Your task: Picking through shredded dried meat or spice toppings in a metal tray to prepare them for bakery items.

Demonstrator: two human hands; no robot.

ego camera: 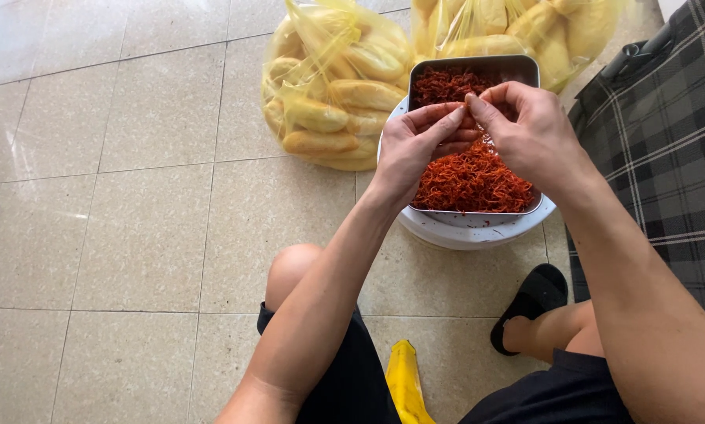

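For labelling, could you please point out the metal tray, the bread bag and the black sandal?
Metal tray (525,69): head view, far right rim.
Bread bag (329,110): head view, its middle.
Black sandal (534,294): head view, upper strap.

Looking like a home or small food stall's back floor, used for preparing food: sitting low over pale beige floor tiles, with clear bags of bread rolls lying straight on the floor, a metal tray of red shredded filling resting on a white round container, a checked cloth hanging alongside
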